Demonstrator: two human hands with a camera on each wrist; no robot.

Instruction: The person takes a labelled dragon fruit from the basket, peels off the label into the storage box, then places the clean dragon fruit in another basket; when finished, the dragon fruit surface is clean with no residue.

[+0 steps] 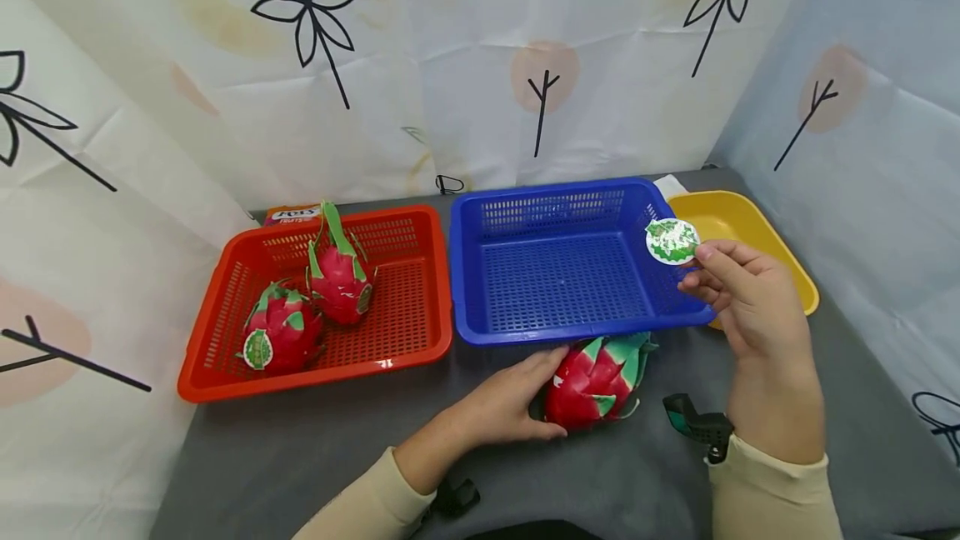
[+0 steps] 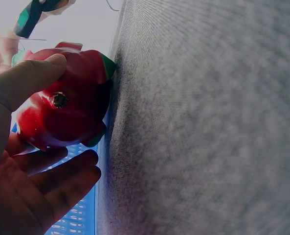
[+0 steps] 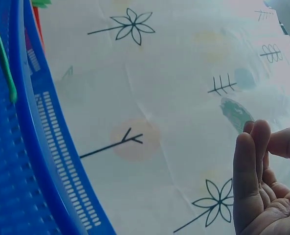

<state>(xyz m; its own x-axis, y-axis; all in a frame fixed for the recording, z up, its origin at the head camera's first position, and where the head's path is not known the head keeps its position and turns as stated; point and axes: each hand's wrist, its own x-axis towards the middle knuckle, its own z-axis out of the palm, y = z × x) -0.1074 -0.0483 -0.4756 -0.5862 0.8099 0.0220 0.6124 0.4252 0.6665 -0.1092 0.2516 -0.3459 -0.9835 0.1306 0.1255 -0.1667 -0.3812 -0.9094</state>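
A red dragon fruit [image 1: 596, 382] with green scales lies on the grey tabletop in front of the blue basket. My left hand [image 1: 510, 402] holds it from the left side. In the left wrist view the thumb of the left hand [image 2: 27, 127] presses on the dragon fruit [image 2: 71, 103], one finger reaches under it and the other fingers are spread. Raised over the blue basket's right side, my right hand [image 1: 757, 298] pinches a round green-and-white sticker [image 1: 672, 241] by its edge. The right wrist view shows that sticker [image 3: 236, 115] edge-on at the fingertips of the right hand [image 3: 267, 181].
A red basket [image 1: 315, 382] on the left contains two dragon fruits [image 1: 341, 277], and a round sticker [image 1: 258, 349] is on the nearer one. The blue basket [image 1: 577, 333] stands in the middle. Behind it on the right is a yellow tray [image 1: 757, 219]. An orange packet [image 1: 292, 214] lies behind the red basket.
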